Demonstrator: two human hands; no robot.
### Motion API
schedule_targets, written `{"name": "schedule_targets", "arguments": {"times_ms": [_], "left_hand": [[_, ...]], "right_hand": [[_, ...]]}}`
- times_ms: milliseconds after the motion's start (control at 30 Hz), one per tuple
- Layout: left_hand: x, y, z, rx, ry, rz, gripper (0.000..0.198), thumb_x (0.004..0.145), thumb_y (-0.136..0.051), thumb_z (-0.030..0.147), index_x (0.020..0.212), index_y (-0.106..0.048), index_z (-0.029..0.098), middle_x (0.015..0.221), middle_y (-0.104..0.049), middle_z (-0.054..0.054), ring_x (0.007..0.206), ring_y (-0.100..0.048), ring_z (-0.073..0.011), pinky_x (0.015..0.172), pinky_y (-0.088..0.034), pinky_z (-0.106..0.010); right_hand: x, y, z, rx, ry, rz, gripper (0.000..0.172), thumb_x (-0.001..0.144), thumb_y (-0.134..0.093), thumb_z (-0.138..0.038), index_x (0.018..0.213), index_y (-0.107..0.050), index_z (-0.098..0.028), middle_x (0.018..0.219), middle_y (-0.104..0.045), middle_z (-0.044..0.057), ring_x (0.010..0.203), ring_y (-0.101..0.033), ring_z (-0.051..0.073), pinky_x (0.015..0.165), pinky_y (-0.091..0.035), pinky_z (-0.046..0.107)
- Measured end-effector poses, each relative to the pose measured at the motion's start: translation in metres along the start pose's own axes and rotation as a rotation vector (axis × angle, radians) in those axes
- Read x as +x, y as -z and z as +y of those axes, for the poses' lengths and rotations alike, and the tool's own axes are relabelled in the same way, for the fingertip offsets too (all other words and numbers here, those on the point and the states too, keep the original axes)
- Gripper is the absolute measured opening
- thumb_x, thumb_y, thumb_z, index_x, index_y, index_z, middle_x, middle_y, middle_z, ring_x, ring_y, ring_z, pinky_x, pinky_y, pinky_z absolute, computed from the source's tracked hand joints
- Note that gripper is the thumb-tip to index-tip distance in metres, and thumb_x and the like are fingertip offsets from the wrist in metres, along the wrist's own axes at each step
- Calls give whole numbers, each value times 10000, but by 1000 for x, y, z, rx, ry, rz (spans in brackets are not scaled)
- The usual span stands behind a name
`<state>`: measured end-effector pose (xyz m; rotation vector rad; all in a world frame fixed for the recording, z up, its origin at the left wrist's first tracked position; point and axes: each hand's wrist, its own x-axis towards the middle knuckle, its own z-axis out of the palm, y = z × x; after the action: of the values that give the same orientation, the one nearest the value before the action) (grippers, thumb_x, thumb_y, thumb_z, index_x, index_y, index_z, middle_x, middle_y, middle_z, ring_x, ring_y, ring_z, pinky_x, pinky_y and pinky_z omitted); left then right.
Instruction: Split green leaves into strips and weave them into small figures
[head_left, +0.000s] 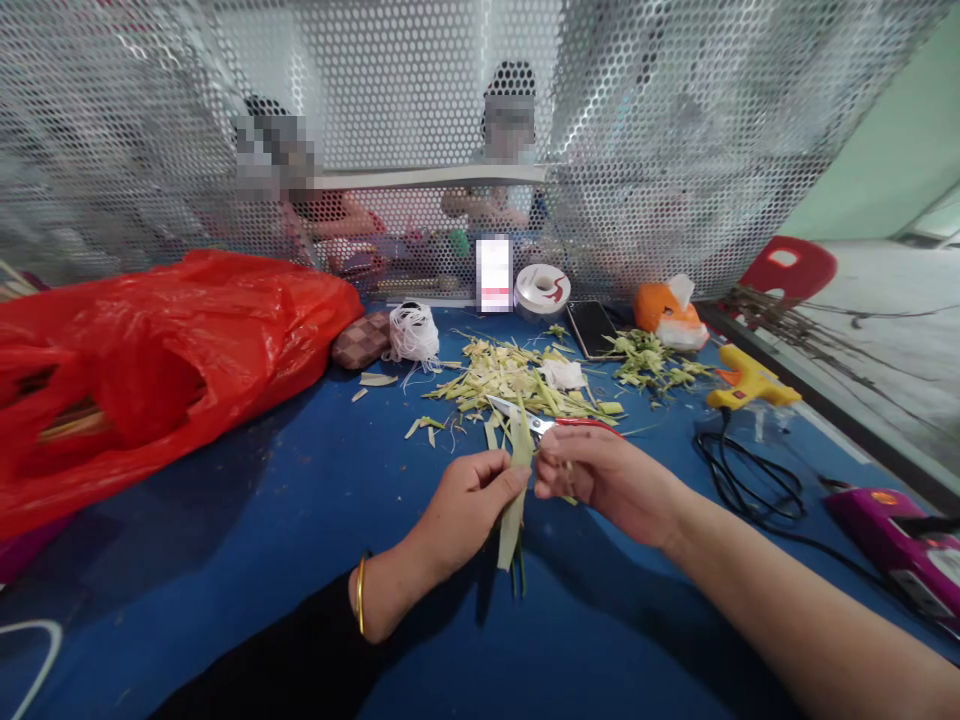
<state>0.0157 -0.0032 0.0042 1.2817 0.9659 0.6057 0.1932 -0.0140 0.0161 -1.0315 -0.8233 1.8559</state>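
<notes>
My left hand (469, 505) is closed in a pinch on a pale green leaf strip (513, 520) that hangs down over the blue table (300, 520). My right hand (592, 475) is closed too, its fingertips pinching the top of the same strip right beside the left hand. A gold bangle sits on my left wrist. Red-handled scissors (551, 422) lie just behind my hands, at the edge of a heap of leaf cuttings (510, 380).
A big red plastic bag (150, 360) fills the left side. White thread bundle (412, 333), tape roll (541, 290), phone (592, 328), orange tissue holder (667, 312), yellow glue gun (750, 380) with black cable (750, 485), purple device (900, 545). Two people sit behind the perforated metal screen (675, 150).
</notes>
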Motion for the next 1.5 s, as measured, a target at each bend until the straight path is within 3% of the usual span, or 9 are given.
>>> {"name": "schedule_targets", "arguments": {"times_ms": [267,533,600,700,833,933,1033,1100,1500], "left_hand": [[0,-1,3,27,28,38,321,792,-546,421,581,-502,183,511,-547,10,448,-454,-95,484,-375,-228],[1,-1,1,12,51,15,327,784,-546,425,570,-491,183,519,-556,2,453,-452,-90,495,-370,-229],[1,-1,1,8,50,15,325,785,-543,424,572,-490,184,517,-554,1,453,-454,-91,498,-372,-231],[1,-1,0,9,45,15,331,786,-549,432,577,-485,184,519,-553,1,454,-457,-93,497,-374,-233],[-1,-1,-1,13,37,24,335,793,-555,447,594,-478,188,519,-529,15,447,-448,-94,484,-367,-232],[-1,-2,-1,68,3,34,348,807,-545,443,583,-454,192,513,-463,36,461,-411,-90,479,-333,-226],[0,-3,-3,152,-81,23,345,807,-552,402,567,-421,191,537,-370,52,505,-337,-87,487,-283,-224],[0,-3,-3,180,-119,-2,341,808,-551,381,567,-403,191,558,-339,53,530,-305,-89,498,-266,-228],[1,-3,-5,63,-18,-20,374,774,-597,485,601,-465,181,538,-412,51,500,-369,-90,500,-299,-231]], "right_hand": [[4,11,-15,292,212,237,87,737,-659,-177,651,-669,-166,719,-732,29,660,-697,141,705,-559,242],[9,25,-29,270,425,434,76,740,-598,-196,687,-652,-190,860,-749,36,846,-702,163,775,-540,268],[12,32,-30,116,544,508,83,727,-628,-232,651,-622,-197,833,-736,36,831,-688,177,764,-525,289],[17,45,-29,-450,648,683,143,745,-640,-317,667,-638,-197,771,-702,47,782,-653,216,730,-495,343],[19,48,-24,-1193,735,844,222,765,-625,-368,858,-702,-181,1015,-679,131,964,-614,321,852,-443,471],[13,31,-17,-1172,823,674,210,810,-602,-381,875,-692,-203,991,-683,109,972,-612,282,849,-454,425],[7,10,-5,-809,577,363,205,759,-665,-399,794,-645,-198,722,-665,24,672,-608,175,633,-477,298],[5,1,1,-659,475,284,203,734,-688,-374,713,-613,-187,638,-623,-5,586,-557,134,575,-448,263],[5,-4,1,-507,443,282,236,779,-637,-354,628,-645,-174,607,-635,9,598,-572,137,630,-457,273]]}}
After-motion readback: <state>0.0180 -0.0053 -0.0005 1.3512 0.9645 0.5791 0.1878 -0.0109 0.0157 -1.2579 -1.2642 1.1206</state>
